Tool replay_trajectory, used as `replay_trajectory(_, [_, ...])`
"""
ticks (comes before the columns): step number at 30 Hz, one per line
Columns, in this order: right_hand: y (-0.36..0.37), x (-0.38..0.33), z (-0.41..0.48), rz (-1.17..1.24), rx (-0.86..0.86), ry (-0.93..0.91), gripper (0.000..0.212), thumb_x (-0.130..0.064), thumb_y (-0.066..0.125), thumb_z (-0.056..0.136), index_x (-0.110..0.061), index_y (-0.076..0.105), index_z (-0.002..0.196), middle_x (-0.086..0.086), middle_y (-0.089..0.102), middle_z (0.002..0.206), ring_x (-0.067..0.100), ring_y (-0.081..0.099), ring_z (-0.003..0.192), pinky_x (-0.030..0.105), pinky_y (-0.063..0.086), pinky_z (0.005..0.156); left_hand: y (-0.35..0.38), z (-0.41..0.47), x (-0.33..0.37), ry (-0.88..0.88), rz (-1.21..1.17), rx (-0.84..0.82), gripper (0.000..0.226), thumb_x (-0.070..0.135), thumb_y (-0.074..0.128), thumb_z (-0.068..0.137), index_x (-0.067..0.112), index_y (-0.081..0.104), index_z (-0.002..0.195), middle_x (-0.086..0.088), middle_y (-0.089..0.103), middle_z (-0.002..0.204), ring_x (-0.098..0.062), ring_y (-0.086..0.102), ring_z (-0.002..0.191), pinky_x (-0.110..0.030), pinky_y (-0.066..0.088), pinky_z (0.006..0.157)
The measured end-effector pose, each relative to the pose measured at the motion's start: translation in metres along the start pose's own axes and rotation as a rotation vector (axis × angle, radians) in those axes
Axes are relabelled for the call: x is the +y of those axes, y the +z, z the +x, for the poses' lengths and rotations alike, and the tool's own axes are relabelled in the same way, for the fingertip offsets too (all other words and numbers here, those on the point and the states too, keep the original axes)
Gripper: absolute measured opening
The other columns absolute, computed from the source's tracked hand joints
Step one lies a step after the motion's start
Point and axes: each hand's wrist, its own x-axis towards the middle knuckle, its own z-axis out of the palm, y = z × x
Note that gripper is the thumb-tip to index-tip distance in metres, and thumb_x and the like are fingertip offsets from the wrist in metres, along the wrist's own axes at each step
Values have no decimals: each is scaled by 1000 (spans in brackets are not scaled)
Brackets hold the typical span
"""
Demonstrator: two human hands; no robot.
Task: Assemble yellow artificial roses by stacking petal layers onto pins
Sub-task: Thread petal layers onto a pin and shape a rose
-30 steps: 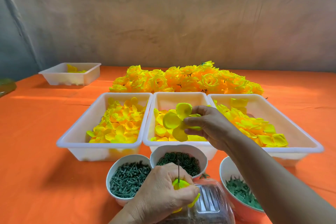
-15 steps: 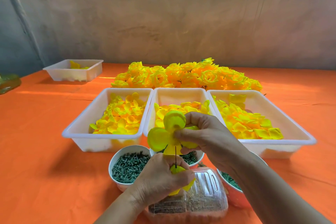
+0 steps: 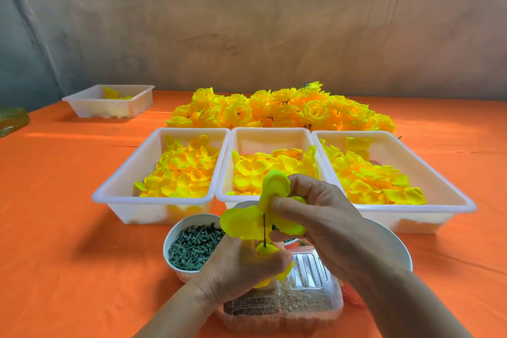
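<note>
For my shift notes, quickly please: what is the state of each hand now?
Left hand: grips the pin, small petals on it.
Right hand: pinches a large petal layer.

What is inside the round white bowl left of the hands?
Small dark green pegs fill the white bowl. The left hand, gripping the pin, and the petal layer held by the right hand cover its right side.

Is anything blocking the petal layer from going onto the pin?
Nothing visible does: the pin, held upright by the left hand, has a bare shaft, and the right hand holds the petal layer right at it.
</note>
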Motion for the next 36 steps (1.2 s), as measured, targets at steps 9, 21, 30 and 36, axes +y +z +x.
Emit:
replay_trajectory(9, [2, 1, -1, -11, -11, -99, 4, -18, 69, 74, -22, 71, 75, 6, 69, 73, 18, 64, 63, 23, 51, 59, 1, 0, -1, -14, 36, 13, 25, 33, 59, 74, 11, 59, 65, 3, 53, 54, -6, 49, 51, -17, 43, 51])
replay_trajectory(21, [-8, 0, -13, -380, -64, -263, 18, -9, 62, 77, -24, 71, 78, -3, 74, 94, 22, 69, 91, 48, 55, 82, -2, -1, -2, -67, 50, -36, 26, 37, 62, 74, 18, 50, 62, 10, 47, 52, -9, 40, 51, -25, 33, 51])
replay_trajectory(30, [-16, 23, -13, -532, -61, -459, 33, 7, 62, 73, -24, 70, 82, -9, 72, 99, 15, 67, 102, 23, 51, 82, -3, 1, 0, -14, 38, -38, 27, 43, 65, 77, 18, 58, 81, -4, 59, 68, -10, 46, 60, -40, 45, 56])
replay_trajectory(36, [-19, 31, -16, -539, -75, -517, 29, 11, 65, 73, -16, 72, 82, -8, 71, 98, 15, 66, 104, 25, 52, 82, -12, -1, -1, 52, 121, -77, 28, 46, 64, 84, 18, 61, 87, 0, 62, 79, -15, 53, 67, -48, 49, 61])
